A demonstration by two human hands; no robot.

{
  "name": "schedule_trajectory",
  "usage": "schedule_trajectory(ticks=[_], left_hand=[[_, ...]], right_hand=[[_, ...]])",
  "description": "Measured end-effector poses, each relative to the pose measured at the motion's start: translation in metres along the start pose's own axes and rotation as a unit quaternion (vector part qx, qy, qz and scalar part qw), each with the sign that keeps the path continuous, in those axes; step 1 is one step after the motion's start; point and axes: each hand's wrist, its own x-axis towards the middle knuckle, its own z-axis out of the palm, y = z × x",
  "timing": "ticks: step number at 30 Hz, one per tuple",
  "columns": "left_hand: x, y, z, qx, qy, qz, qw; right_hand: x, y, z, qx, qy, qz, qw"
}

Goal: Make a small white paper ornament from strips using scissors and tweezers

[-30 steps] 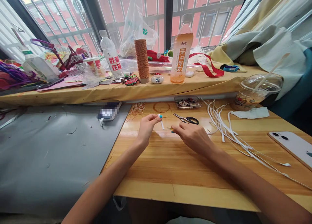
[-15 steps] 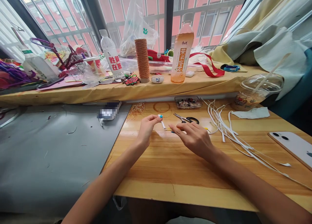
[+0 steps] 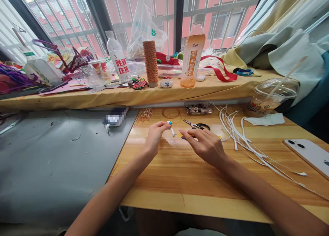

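Observation:
My left hand [image 3: 155, 135] is closed in a pinch on a short white strip [image 3: 172, 130], which hangs from the thumb and forefinger. A small bright blue spot shows at the thumb tip; I cannot tell what it is. My right hand [image 3: 205, 143] is closed around a slim yellow-handled tool [image 3: 220, 137], mostly covered by the fingers. The tool's thin tip reaches left to the lower end of the strip and seems to touch it. Something dark blue shows beneath the right fingers. Just beyond that hand lie scissors [image 3: 204, 126] with black handles.
Long white cords [image 3: 241, 145] lie right of my right hand, near a phone [image 3: 312, 153] and a lidded plastic cup [image 3: 267, 99]. A clear box of small beads [image 3: 199, 108] sits behind the scissors. Bottles and a brown thread spool [image 3: 150, 63] stand on the cloth-covered ledge.
The right hand has shifted very slightly to the right, and more of the tool's yellow shows on either side of the fingers. The left hand keeps its pinch almost unmoved.

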Motion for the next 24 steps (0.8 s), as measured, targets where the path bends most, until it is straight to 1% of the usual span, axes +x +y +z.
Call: schedule_trajectory(ticks=[9, 15, 24], left_hand=[[0.0007, -0.0002, -0.0004, -0.010, -0.012, 0.013, 1.000], [-0.0004, 0.0009, 0.0002, -0.008, -0.010, 0.008, 1.000], [0.0008, 0.0012, 0.0000, -0.020, -0.008, 0.013, 1.000]], right_hand=[[-0.0033, -0.0009, 0.0001, -0.009, -0.028, -0.017, 0.999], [-0.0040, -0.0015, 0.0009, -0.027, -0.008, -0.019, 0.999], [-0.0004, -0.0044, -0.0022, -0.059, -0.011, -0.020, 0.998]])
